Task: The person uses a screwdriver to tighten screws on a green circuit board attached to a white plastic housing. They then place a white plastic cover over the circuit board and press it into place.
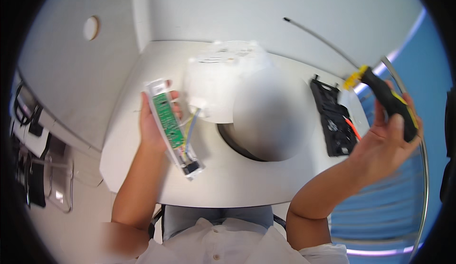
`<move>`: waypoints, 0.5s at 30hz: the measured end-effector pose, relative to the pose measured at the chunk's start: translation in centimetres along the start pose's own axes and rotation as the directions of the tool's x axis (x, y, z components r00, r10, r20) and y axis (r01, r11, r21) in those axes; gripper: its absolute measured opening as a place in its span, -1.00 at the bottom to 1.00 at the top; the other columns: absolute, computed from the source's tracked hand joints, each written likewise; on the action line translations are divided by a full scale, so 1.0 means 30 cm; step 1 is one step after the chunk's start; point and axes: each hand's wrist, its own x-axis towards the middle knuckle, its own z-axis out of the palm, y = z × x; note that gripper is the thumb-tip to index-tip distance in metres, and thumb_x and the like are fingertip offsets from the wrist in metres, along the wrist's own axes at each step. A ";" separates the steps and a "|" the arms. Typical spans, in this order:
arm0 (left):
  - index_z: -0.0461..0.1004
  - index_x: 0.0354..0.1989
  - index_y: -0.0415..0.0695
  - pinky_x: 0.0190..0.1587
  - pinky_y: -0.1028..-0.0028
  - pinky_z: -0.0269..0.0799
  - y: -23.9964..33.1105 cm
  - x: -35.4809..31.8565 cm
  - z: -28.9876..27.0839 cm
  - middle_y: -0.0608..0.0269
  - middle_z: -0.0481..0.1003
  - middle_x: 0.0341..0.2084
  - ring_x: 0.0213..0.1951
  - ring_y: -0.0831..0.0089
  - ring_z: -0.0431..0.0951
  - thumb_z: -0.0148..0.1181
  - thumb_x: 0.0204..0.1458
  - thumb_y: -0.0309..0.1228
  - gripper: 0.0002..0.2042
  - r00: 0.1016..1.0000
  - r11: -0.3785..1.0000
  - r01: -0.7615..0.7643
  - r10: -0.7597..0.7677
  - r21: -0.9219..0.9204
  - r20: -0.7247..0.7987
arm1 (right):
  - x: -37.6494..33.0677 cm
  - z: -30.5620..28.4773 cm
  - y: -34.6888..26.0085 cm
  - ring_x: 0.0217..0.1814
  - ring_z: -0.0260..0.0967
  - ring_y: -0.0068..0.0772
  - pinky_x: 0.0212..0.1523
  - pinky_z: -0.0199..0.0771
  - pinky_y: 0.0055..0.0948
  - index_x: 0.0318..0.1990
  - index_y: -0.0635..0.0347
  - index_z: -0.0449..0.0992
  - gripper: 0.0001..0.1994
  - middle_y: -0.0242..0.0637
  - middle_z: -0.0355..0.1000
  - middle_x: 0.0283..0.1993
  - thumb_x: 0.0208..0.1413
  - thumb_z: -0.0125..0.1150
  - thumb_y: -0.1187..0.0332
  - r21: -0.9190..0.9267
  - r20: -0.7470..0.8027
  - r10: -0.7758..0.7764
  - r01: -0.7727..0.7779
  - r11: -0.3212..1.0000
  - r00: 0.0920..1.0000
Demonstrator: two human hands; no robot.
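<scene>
Left hand grips the housing with its green board above the bench; right hand clasps a raised screwdriver. Step: unscrewing; next calls for seating the tip.

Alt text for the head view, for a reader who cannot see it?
Left hand holds a narrow white housing with a green circuit board inside; right hand grips a black-and-yellow screwdriver raised above a white table. A black tool case lies open nearby.

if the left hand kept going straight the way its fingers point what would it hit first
Probably the white plastic bag on the white table: the left hand, holding the green circuit board module, has fingers pointing that way. Depth is unclear.
</scene>
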 end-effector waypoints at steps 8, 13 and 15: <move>0.22 0.04 -0.16 -0.42 0.51 0.39 0.001 -0.024 0.030 0.21 0.43 -0.35 -0.49 0.46 0.41 -0.28 0.15 -0.01 -0.51 0.975 0.992 -0.037 0.063 0.125 -0.211 | -0.254 -0.415 0.090 -0.01 0.27 -0.25 0.10 0.24 -0.28 -0.15 0.20 0.12 -0.54 -0.12 0.21 -0.09 -0.19 0.21 0.66 -0.379 0.065 0.255 -0.213 0.901 0.965; 0.24 0.01 -0.16 -0.43 0.50 0.42 0.001 -0.026 0.021 0.21 0.42 -0.38 -0.49 0.47 0.42 -0.28 0.15 0.01 -0.51 0.965 0.986 0.025 0.019 0.162 -0.262 | -0.439 -0.602 0.094 -0.01 0.28 -0.14 0.00 0.31 -0.30 -0.23 0.19 0.14 -0.58 -0.10 0.20 -0.11 -0.24 0.18 0.68 -0.651 0.225 0.277 -0.067 0.756 0.934; 0.26 0.01 -0.14 -0.42 0.48 0.44 0.004 -0.023 0.002 0.21 0.42 -0.39 -0.48 0.47 0.44 -0.30 0.15 0.03 -0.50 0.967 0.988 0.037 0.003 0.151 -0.255 | -0.484 -0.637 0.098 -0.01 0.29 -0.10 -0.03 0.32 -0.29 -0.24 0.19 0.15 -0.59 -0.08 0.21 -0.12 -0.25 0.19 0.67 -0.666 0.268 0.300 -0.049 0.745 0.915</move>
